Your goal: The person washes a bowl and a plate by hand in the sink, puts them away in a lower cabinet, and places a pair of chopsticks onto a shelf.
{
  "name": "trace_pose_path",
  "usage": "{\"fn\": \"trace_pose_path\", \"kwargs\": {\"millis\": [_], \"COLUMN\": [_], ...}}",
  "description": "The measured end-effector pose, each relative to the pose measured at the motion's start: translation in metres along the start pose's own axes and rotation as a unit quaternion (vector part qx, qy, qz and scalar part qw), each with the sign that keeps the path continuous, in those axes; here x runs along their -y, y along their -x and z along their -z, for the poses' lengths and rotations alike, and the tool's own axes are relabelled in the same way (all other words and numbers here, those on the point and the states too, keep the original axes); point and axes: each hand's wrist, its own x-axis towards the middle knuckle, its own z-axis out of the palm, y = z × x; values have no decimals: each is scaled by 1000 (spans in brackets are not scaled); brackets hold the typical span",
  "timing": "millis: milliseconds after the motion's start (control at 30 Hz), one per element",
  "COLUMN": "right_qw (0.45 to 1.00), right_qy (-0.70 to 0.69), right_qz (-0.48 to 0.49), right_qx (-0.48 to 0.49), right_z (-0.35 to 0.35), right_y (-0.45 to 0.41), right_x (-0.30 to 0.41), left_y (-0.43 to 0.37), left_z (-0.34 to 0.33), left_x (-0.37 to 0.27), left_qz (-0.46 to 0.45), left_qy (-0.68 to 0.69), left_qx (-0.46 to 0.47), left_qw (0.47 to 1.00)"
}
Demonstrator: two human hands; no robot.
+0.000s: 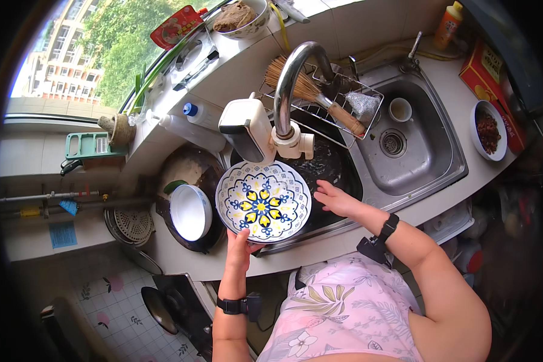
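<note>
My left hand [240,246] grips the near rim of a round patterned plate [262,206], its thumb on top. Blue, yellow and white flower motifs cover the plate's face. It is held up over the left part of the sink, below the tap's white filter unit [246,129]. My right hand [337,199] is empty, fingers apart, a little right of the plate and not touching it. Behind it is a dark basin [330,165], wet inside and partly hidden by the plate. A curved chrome faucet [284,90] rises above.
A wire rack [366,131] holds a wooden-handled whisk brush [296,79] and a silvery scouring pad [363,105]. In the steel sink [421,167] sits a small white cup [400,110]. A white bowl [192,212] rests on a round board at left; a bowl of dark-red food [488,131] stands at right.
</note>
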Motion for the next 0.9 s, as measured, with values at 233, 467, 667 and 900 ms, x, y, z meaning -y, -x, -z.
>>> {"fn": "trace_pose_path", "kwargs": {"millis": [233, 467, 667, 900], "right_qw": [987, 967, 957, 954], "right_qy": [-55, -78, -75, -87], "right_qz": [-122, -119, -110, -89], "right_qx": [90, 213, 259, 273], "right_z": [-65, -116, -128, -136], "right_y": [-53, -59, -55, -58], "right_x": [-1, 37, 64, 64], "left_y": [20, 73, 102, 116], "left_z": [-2, -31, -42, -26], "left_x": [-25, -59, -60, -42], "left_qz": [-147, -228, -276, -330], "left_qy": [-211, -498, -571, -591], "left_qx": [-96, -216, -229, -233], "left_qw": [962, 808, 738, 699]}}
